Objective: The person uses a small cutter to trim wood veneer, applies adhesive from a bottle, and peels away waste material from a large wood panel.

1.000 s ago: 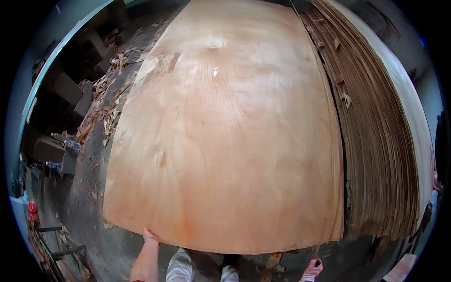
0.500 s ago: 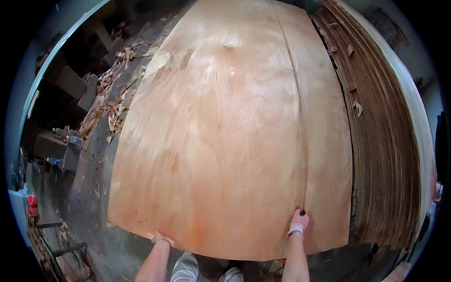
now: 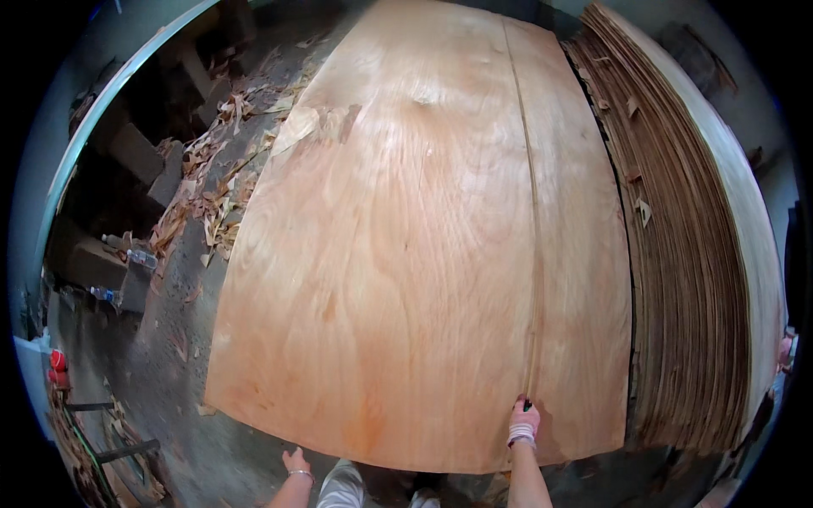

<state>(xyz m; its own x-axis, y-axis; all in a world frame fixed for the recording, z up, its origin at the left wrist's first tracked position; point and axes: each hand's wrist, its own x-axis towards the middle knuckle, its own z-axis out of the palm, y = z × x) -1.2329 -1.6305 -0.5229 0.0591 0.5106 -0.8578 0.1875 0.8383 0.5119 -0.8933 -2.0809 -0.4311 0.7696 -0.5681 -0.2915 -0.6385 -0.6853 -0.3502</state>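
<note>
The right hand (image 3: 524, 421) presses flat, fingers open, on the big thin orange-brown wood sheet (image 3: 406, 254) at 5 o'clock. The left hand (image 3: 295, 462) hangs open and empty at 7 o'clock.

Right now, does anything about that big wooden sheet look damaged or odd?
Yes. The veneer sheet has a long split running lengthwise, ending near the right hand that rests on its near edge. Its far left corner is torn and ragged, and wood scraps litter the floor beside it.
</note>
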